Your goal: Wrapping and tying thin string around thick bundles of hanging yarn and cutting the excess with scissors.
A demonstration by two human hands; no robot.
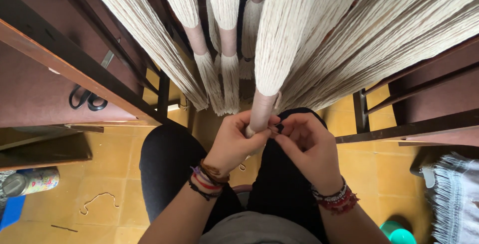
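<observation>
Several thick bundles of cream cord hang down in front of me. The nearest bundle (294,34) ends in a section wrapped tightly in pale pink thread (260,112). My left hand (234,141) is closed around the lower end of that pink wrapping. My right hand (304,146) is beside it, with its fingertips pinching at the same end, where a small dark bit shows between the fingers. Both wrists carry beaded bracelets. Other bundles (227,39) behind have similar pink wraps and loose tassel ends.
Dark wooden frame bars (75,62) run along the left and right (409,126). Black-handled scissors (87,98) lie on the left board. A patterned can (30,181) and a loose cord scrap (100,201) rest on the yellow tiled floor. A fringed white textile (456,194) and a teal object (399,234) sit right.
</observation>
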